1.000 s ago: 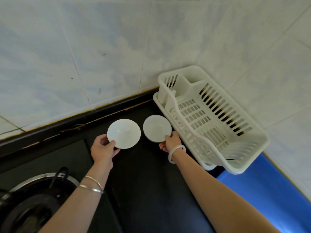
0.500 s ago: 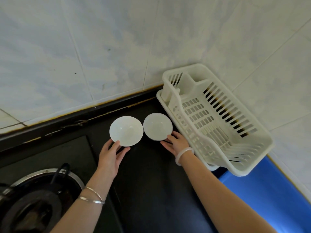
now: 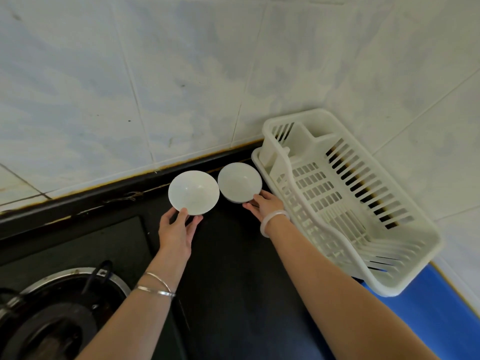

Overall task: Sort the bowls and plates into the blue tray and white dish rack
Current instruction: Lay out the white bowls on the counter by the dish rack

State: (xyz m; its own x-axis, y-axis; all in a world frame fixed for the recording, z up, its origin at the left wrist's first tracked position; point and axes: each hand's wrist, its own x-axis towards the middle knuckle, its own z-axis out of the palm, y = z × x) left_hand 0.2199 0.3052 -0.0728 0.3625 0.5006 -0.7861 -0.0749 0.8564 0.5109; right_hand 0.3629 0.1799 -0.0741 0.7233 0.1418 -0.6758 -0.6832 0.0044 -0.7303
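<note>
Two white bowls sit side by side on the black counter near the back wall. My left hand point(image 3: 177, 228) holds the near rim of the left bowl point(image 3: 193, 192), thumb on the rim and fingers under it. My right hand point(image 3: 264, 207) holds the near edge of the right bowl point(image 3: 239, 182), which sits next to the white dish rack point(image 3: 389, 255). The rack holds nothing that I can see. A strip of the blue tray point(image 3: 436, 315) shows beyond the rack's near end at the lower right.
A gas burner point(image 3: 52, 315) with a metal ring occupies the lower left. Tiled walls point(image 3: 181, 87) meet in a corner behind the rack. Dark counter point(image 3: 233, 281) lies between my forearms.
My left hand shifted from the left side of its bowl to its near rim. Both bowls sit slightly farther back and right; the right hand stays at its bowl's edge.
</note>
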